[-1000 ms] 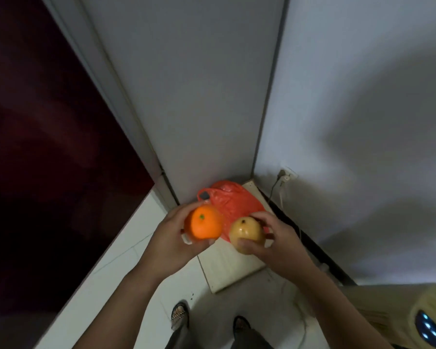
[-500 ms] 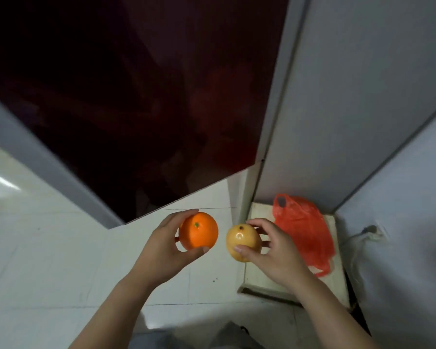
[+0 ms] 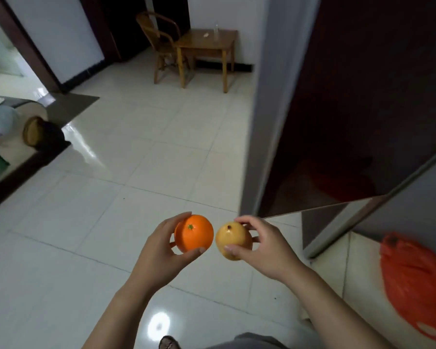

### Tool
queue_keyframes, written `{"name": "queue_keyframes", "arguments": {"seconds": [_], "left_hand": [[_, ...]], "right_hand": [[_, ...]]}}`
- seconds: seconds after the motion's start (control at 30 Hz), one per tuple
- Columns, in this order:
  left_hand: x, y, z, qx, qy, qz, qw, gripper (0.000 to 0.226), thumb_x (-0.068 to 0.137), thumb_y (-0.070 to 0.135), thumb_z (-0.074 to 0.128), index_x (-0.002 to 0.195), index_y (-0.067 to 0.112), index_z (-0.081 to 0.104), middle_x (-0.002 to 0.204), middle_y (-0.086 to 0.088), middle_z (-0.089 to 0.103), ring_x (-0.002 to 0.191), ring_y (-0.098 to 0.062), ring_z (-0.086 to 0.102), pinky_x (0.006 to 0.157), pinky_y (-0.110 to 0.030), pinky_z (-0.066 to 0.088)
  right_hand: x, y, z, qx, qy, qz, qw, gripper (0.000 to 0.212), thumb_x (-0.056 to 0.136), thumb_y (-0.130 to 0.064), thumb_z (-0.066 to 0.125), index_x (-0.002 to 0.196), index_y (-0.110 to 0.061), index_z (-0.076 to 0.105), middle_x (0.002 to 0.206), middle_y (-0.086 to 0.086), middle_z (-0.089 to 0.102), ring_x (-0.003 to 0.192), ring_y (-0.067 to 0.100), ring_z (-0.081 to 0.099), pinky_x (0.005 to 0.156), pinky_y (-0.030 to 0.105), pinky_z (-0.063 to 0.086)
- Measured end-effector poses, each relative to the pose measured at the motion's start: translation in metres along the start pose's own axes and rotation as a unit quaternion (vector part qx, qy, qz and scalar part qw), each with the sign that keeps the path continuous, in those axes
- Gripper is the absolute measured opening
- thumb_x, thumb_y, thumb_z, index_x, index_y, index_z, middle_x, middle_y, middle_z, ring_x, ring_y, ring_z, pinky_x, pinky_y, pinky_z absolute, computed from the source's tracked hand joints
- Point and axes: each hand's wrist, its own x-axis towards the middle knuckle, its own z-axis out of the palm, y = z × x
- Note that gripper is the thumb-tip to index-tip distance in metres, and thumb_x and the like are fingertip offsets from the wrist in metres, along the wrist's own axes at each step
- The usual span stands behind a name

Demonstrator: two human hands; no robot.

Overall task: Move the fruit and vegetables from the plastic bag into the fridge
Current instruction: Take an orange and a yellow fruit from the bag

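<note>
Both my hands hold fruit in front of the dark fridge

My left hand [image 3: 159, 250] is wrapped around an orange [image 3: 194, 235], its green stem dot facing up, thumb under it at 6 o'clock and fingers over the top at 11; my right hand [image 3: 264, 248] pinches a yellow pear-like fruit [image 3: 230, 238] with fingertips [image 3: 230, 248] on its lower front and top, the two fruits just apart. The red plastic bag [image 3: 413, 280] lies at 4 o'clock of the fruits on a pale low stand [image 3: 337, 270], blurred. The fridge [image 3: 358, 102], dark red and glossy with a grey edge, rises at 1 o'clock. At 12 o'clock, well apart across the white tiled floor [image 3: 111, 185], stand a wooden chair [image 3: 161, 44] and a small wooden table [image 3: 207, 44]
</note>
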Motion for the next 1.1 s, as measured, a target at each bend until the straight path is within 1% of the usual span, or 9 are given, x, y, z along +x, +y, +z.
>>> {"name": "queue_keyframes", "arguments": {"seconds": [0.07,0.17,0.23,0.43,0.53,0.73,0.83,0.93,1.1], "left_hand": [[0.011,-0.024,-0.038,0.01,0.008,0.003,1.0,0.071,0.065,0.033,0.081,0.124,0.042,0.042,0.122,0.018,0.044,0.11,-0.007,0.046,0.077,-0.012,0.043],[0.029,-0.056,-0.091,0.026,0.011,0.001,1.0,0.072,0.066,0.033,0.081,0.126,0.041,0.041,0.121,0.017,0.042,0.109,-0.008,0.045,0.082,-0.021,0.045],[0.04,-0.074,-0.121,0.036,0.015,-0.005,0.999,0.073,0.067,0.033,0.08,0.128,0.039,0.041,0.121,0.017,0.041,0.109,-0.008,0.043,0.081,-0.022,0.044],[0.079,-0.108,-0.167,0.003,0.007,-0.009,1.0,0.072,0.067,0.031,0.08,0.127,0.039,0.041,0.122,0.017,0.04,0.109,-0.006,0.042,0.072,-0.007,0.037],[0.111,-0.119,-0.175,0.006,-0.014,-0.005,1.0,0.073,0.067,0.033,0.08,0.128,0.039,0.04,0.123,0.018,0.038,0.11,-0.006,0.041,0.071,-0.005,0.036],[0.213,-0.125,-0.166,0.005,-0.054,0.029,0.998,0.073,0.066,0.036,0.08,0.126,0.044,0.038,0.124,0.02,0.038,0.11,-0.005,0.041,0.073,-0.006,0.038],[0.276,-0.122,-0.16,-0.01,-0.055,0.027,0.998,0.073,0.066,0.034,0.08,0.127,0.041,0.04,0.123,0.019,0.04,0.11,-0.005,0.043,0.072,-0.006,0.039],[0.333,-0.123,-0.165,-0.013,-0.048,0.012,0.999,0.072,0.066,0.032,0.081,0.127,0.039,0.042,0.123,0.017,0.042,0.109,-0.007,0.044,0.073,-0.008,0.04],[0.417,-0.129,-0.169,-0.016,-0.053,0.014,0.998,0.07,0.066,0.031,0.08,0.122,0.044,0.041,0.12,0.019,0.043,0.108,-0.007,0.046,0.071,-0.007,0.041]], "right_hand": [[0.025,-0.024,0.037,0.011,0.014,-0.001,1.0,0.043,0.065,-0.039,0.078,0.102,-0.038,0.055,0.106,-0.024,0.056,0.1,-0.005,0.051,0.082,0.025,0.05],[0.063,-0.057,0.084,0.022,0.017,0.001,1.0,0.041,0.066,-0.038,0.078,0.101,-0.038,0.055,0.107,-0.023,0.057,0.1,-0.004,0.052,0.082,0.027,0.051],[0.084,-0.072,0.107,0.035,0.024,0.002,0.999,0.041,0.066,-0.038,0.078,0.1,-0.039,0.055,0.108,-0.02,0.058,0.102,-0.001,0.054,0.081,0.028,0.052],[0.13,-0.089,0.144,0.03,0.021,0.02,0.999,0.045,0.067,-0.038,0.078,0.105,-0.038,0.055,0.113,-0.017,0.057,0.106,0.001,0.053,0.082,0.026,0.051],[0.156,-0.087,0.146,0.03,0.026,0.031,0.999,0.044,0.068,-0.037,0.079,0.105,-0.038,0.055,0.114,-0.017,0.057,0.106,0.0,0.053,0.081,0.023,0.05],[0.245,-0.074,0.125,0.025,0.055,0.042,0.997,0.042,0.069,-0.036,0.078,0.104,-0.037,0.056,0.113,-0.015,0.057,0.104,0.002,0.054,0.08,0.025,0.052],[0.311,-0.073,0.109,0.019,0.076,0.027,0.997,0.043,0.069,-0.036,0.077,0.106,-0.035,0.055,0.112,-0.015,0.057,0.104,0.0,0.053,0.08,0.023,0.05],[0.374,-0.075,0.098,0.004,0.069,0.02,0.997,0.046,0.068,-0.038,0.077,0.108,-0.033,0.055,0.112,-0.015,0.056,0.103,0.001,0.051,0.083,0.024,0.048],[0.448,-0.065,0.077,0.0,0.072,0.032,0.997,0.05,0.069,-0.037,0.077,0.113,-0.03,0.054,0.115,-0.014,0.055,0.103,0.001,0.05,0.082,0.018,0.044]]}}
